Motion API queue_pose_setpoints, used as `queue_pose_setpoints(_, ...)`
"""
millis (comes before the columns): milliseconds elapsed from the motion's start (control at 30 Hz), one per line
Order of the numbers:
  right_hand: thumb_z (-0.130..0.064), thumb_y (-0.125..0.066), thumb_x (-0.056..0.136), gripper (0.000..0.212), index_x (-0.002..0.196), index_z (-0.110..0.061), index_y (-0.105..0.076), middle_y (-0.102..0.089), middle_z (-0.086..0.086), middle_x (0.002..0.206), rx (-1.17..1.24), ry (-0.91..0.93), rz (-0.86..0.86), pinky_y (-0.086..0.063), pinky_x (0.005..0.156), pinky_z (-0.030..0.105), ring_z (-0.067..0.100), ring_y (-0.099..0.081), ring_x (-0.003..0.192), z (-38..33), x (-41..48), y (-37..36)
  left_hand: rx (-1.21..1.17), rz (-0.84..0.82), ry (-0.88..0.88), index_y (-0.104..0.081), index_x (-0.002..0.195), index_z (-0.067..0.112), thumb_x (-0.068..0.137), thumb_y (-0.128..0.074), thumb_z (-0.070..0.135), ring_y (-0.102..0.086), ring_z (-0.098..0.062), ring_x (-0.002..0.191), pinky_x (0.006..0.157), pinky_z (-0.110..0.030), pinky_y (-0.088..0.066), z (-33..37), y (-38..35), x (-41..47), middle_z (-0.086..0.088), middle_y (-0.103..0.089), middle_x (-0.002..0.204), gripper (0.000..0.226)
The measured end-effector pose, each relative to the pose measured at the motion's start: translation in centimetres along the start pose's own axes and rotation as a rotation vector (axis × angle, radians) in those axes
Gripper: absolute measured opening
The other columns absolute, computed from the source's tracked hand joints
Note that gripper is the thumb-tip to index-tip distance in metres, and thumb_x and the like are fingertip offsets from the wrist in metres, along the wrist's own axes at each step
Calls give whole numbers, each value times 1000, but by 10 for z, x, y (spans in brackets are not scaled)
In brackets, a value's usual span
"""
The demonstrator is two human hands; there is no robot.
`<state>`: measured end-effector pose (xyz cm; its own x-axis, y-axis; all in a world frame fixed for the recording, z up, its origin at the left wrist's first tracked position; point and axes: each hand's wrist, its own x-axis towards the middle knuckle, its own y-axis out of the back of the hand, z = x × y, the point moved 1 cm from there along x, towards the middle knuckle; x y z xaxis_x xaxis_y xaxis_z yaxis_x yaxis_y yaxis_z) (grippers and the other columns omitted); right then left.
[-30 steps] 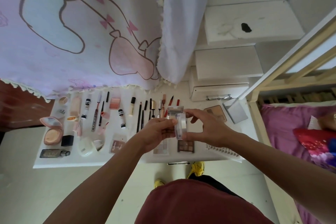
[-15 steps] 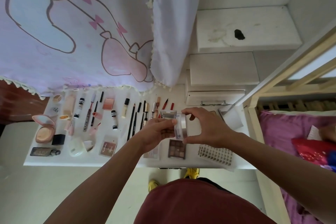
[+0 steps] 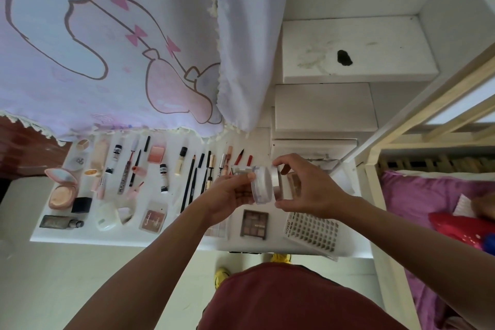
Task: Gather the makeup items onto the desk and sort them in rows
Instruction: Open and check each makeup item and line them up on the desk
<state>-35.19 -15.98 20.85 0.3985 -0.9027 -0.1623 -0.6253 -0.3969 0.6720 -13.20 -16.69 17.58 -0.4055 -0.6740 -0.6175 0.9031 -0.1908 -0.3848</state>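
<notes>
Above the right part of the white counter point(image 3: 64, 234), the left hand point(image 3: 230, 195) has its grip curled round a clear round plastic jar point(image 3: 261, 186), held off the surface; the right hand point(image 3: 308, 191) has its grip pinching the silver lid point(image 3: 277, 181) at the jar's right end; rows of makeup point(image 3: 162, 182) lie to the left.

The only lettering I can read is "XOYO", in dark capitals along the left edge of the white gridded tray point(image 3: 312, 233), at 5 o'clock from the middle of my view. The brown eyeshadow palette point(image 3: 254, 224) at 6 o'clock carries a small line of print, the pink palette point(image 3: 153, 220) at 7 o'clock a script mark, and the slim tube point(image 3: 123, 182) at 8 o'clock print along its barrel. All three are too small to read.
</notes>
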Motion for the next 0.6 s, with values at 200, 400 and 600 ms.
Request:
queue_pose_setpoints(200,-25,-90,64,82,130,-36,-42,-47,-12,121,203,-3,166,-55,77,17,4,-52,108,8,-3,16,-198,8,29,-61,123,6,54,-89,35,-62,-29,92,90,-39,-47,3,2,1,-17,-66,104,81)
queue_pose_setpoints(400,-27,-90,66,81,135,-26,-46,-45,-6,129,216,-27,449,-50,84,15,6,-55,102,17,32,49,-387,-35,71,-60,118,4,52,-90,32,-59,-37,96,80,-42,-53,2,1,-1,-22,-53,117,78)
queue_pose_setpoints(600,-51,-79,73,74,136,-24,-50,-62,-2,114,-198,-58,529,-46,94,46,17,-61,91,33,65,60,-403,-72,123,-54,130,6,66,-79,36,-59,-40,99,82,-44,-52,-4,-9,-1,-24,-50,123,75)
